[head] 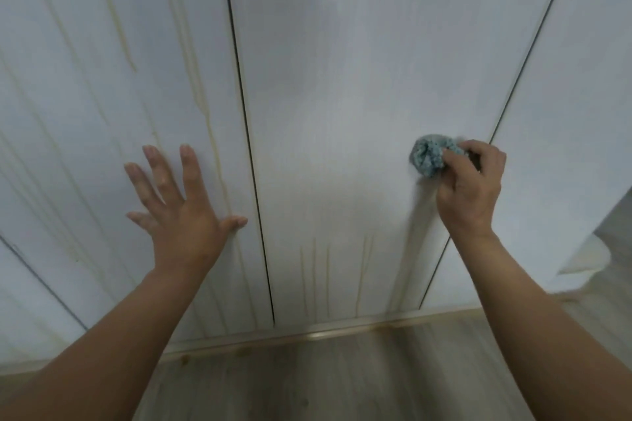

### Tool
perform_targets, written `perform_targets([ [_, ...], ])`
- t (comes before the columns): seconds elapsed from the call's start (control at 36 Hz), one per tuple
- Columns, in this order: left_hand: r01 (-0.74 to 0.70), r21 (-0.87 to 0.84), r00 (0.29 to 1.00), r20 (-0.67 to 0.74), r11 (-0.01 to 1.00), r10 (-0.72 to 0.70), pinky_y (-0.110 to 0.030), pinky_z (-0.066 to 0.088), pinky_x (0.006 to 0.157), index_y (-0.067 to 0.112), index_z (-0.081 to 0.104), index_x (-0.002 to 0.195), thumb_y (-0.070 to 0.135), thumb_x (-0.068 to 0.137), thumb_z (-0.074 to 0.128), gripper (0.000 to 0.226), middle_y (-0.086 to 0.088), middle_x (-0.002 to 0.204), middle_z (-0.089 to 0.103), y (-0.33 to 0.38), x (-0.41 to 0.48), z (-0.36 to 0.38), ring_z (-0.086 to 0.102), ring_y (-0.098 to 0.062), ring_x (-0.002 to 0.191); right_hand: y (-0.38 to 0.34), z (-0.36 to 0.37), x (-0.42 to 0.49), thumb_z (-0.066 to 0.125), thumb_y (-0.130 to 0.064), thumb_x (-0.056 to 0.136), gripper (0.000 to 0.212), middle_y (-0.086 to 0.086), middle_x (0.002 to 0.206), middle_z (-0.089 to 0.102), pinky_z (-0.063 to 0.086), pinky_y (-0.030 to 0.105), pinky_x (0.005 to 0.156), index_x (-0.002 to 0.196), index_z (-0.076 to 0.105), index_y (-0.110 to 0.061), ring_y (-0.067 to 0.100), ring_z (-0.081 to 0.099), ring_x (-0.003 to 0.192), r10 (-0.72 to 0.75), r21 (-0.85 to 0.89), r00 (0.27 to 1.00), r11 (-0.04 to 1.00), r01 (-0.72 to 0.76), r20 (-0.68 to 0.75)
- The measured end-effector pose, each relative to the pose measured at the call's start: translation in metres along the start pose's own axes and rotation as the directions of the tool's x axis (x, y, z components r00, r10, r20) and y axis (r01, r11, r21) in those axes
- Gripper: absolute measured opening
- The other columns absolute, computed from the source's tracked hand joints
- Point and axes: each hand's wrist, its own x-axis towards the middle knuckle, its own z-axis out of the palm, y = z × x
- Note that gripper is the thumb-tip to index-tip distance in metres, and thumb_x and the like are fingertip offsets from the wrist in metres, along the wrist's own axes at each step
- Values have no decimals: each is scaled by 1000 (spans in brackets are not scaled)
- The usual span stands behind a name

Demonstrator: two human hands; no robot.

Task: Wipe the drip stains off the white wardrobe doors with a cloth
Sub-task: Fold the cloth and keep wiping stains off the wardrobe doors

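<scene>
Doors (342, 79): rigid, smooth, closed. Left hand (181, 212): flat, fingers spread, pressed on the left door. Right hand (472, 188): fingers curled round the cloth (427, 155), pressed to the middle door. Cloth: judged soft, light, best held bunched. Stains (314, 270): yellowish runs left and below.

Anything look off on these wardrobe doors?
Yellowish drip streaks run down the left door, which the left hand presses flat; shorter streaks show low on the middle door, below the cloth the right hand grips.
</scene>
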Motion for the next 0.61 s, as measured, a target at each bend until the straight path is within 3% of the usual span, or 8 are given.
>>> perform_targets([
  [0.08,-1,-3,1000,-3,1000,1,-93,14,96,29,-15,161,53,60,92,150,-21,166,-24,1,0,-1,-20,-52,151,-3,4,-46,55,14,84,26,26,113,58,45,42,90,99,73,2,36,50,105,91,10,995,996,-91,43],
  [0.14,-10,-4,1000,-6,1000,10,-93,14,95,28,-15,162,53,59,92,150,-22,167,-24,2,0,-1,-20,-52,151,-2,2,-93,53,10,83,25,21,114,57,45,43,94,99,71,3,37,50,106,250,11,960,967,-254,128],
  [0.25,-2,-2,1000,-19,1000,2,-92,13,96,30,-16,161,53,59,93,151,-19,167,-25,2,0,0,-21,-51,151,0,-1,-135,51,4,80,24,17,112,56,50,60,86,96,69,3,38,51,105,416,3,875,903,-430,247],
  [0.44,-10,7,1000,-21,1000,10,-92,12,96,28,-16,162,53,60,92,151,-24,166,-23,1,1,1,-20,-53,150,0,1,-49,53,7,84,30,12,114,56,51,41,90,105,71,-6,37,57,106,483,190,875,862,-469,-29],
  [0.53,-9,12,1000,-26,1000,10,-92,12,96,29,-19,161,54,61,92,151,-24,166,-23,1,2,0,-20,-53,150,-2,6,-40,50,9,81,34,7,114,52,46,33,91,105,69,-4,36,55,107,441,178,895,888,-425,-62],
  [0.61,-17,16,1000,-25,1000,17,-93,13,96,28,-18,161,54,62,91,150,-25,166,-23,1,0,0,-20,-53,150,-4,10,-71,50,9,84,30,10,113,53,47,34,89,104,69,-3,35,55,105,481,185,875,865,-467,-43],
])
